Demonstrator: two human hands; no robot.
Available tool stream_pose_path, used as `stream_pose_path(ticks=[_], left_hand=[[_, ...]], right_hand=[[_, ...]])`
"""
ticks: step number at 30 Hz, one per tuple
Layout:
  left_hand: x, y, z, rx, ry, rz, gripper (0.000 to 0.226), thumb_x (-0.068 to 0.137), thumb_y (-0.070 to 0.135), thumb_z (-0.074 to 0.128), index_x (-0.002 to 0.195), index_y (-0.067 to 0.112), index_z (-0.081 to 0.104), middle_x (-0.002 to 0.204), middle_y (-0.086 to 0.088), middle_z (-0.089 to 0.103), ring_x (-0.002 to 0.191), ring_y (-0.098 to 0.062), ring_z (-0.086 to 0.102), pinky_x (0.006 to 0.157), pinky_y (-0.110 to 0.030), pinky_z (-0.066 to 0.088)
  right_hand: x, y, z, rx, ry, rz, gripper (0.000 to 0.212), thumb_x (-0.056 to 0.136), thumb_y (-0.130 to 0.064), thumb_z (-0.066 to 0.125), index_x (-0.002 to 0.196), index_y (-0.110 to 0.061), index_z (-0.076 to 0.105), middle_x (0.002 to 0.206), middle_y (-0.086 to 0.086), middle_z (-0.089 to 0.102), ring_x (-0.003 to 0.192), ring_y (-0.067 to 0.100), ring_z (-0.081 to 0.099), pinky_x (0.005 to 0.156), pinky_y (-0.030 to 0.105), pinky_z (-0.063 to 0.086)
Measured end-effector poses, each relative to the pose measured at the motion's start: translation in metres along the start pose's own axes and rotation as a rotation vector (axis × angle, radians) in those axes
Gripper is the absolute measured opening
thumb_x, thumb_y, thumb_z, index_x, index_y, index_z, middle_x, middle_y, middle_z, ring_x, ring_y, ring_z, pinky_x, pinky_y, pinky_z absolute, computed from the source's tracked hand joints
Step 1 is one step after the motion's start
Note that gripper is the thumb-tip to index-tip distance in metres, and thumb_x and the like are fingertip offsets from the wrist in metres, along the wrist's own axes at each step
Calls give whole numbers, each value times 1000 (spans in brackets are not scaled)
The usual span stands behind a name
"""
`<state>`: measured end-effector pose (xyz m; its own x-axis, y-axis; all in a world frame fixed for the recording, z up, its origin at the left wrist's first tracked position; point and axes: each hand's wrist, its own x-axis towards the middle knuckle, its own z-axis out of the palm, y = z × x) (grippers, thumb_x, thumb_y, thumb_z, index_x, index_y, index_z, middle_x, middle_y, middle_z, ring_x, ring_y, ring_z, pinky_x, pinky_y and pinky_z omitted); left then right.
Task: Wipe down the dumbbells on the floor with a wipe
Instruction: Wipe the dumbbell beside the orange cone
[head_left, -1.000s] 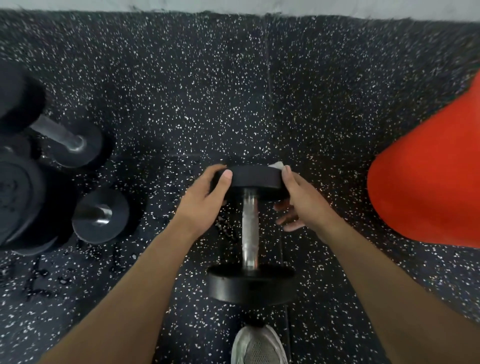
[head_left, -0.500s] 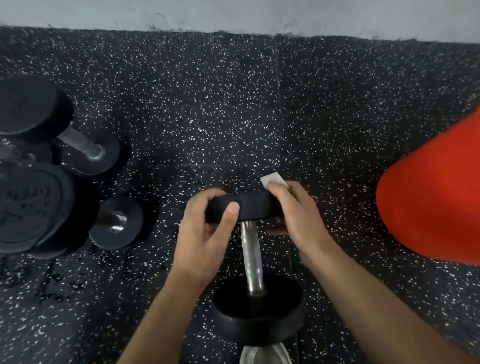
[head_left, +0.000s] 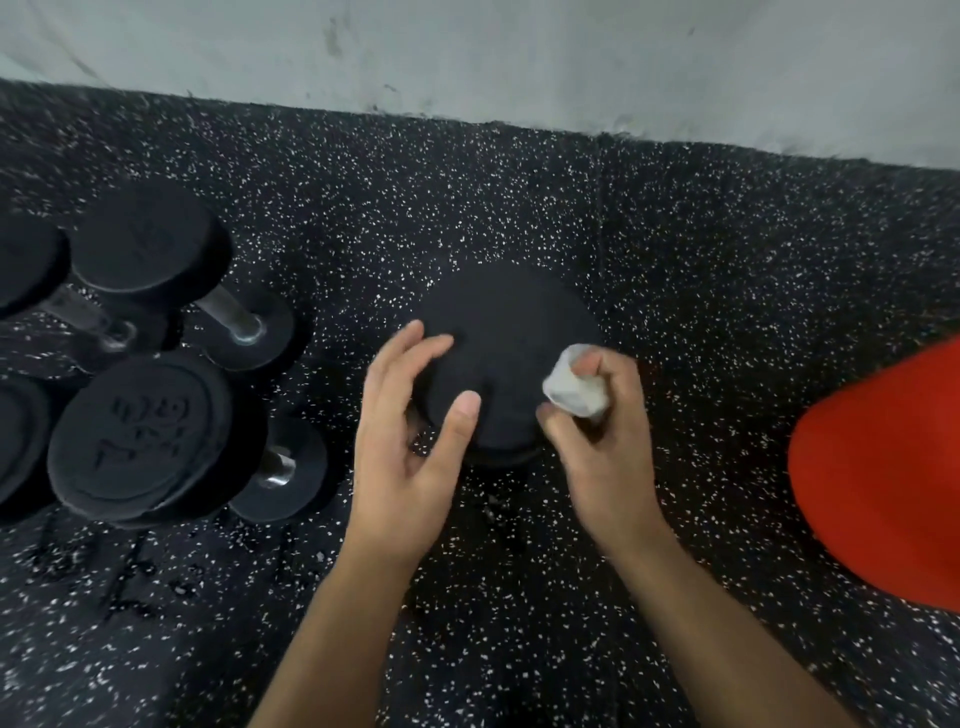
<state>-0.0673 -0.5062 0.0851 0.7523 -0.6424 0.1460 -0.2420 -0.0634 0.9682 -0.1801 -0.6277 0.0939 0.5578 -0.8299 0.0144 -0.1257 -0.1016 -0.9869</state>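
A black dumbbell (head_left: 506, 353) stands on end on the speckled floor in the middle of the view, so I see only its round top face; handle and lower head are hidden beneath. My left hand (head_left: 410, 441) is at its left edge with fingers spread, thumb and fingertips touching the rim. My right hand (head_left: 597, 436) is at the right edge, closed around a crumpled white wipe (head_left: 574, 389) that sits against the top face.
Several more black dumbbells (head_left: 150, 436) stand clustered at the left, with steel handles showing. A large red object (head_left: 883, 478) fills the right edge. A pale wall (head_left: 519, 57) bounds the rubber floor (head_left: 727, 260) at the back. Wet drops lie on the floor at lower left.
The dumbbell went from lying with its handle toward me to standing on end. My left hand loosened from the head, and the wipe is now bunched in my right hand.
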Motion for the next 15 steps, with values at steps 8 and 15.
stream_pose_path(ticks=[8, 15], left_hand=[[10, -16, -5, 132, -120, 26, 60, 99, 17, 69, 154, 25, 45, 161, 7, 28, 152, -15, 32, 117, -45, 44], [7, 24, -7, 415, -95, 10, 64, 99, 31, 67, 156, 37, 39, 170, 12, 20, 154, -5, 24, 123, -35, 33]], right_hand=[[6, 2, -7, -161, -45, 47, 30, 92, -21, 71, 107, -35, 50, 95, -26, 62, 85, 1, 60, 80, 26, 49], [10, -22, -32, -712, -59, -159, 30, 97, -47, 63, 123, -34, 53, 131, -4, 57, 101, 14, 63, 76, 27, 49]])
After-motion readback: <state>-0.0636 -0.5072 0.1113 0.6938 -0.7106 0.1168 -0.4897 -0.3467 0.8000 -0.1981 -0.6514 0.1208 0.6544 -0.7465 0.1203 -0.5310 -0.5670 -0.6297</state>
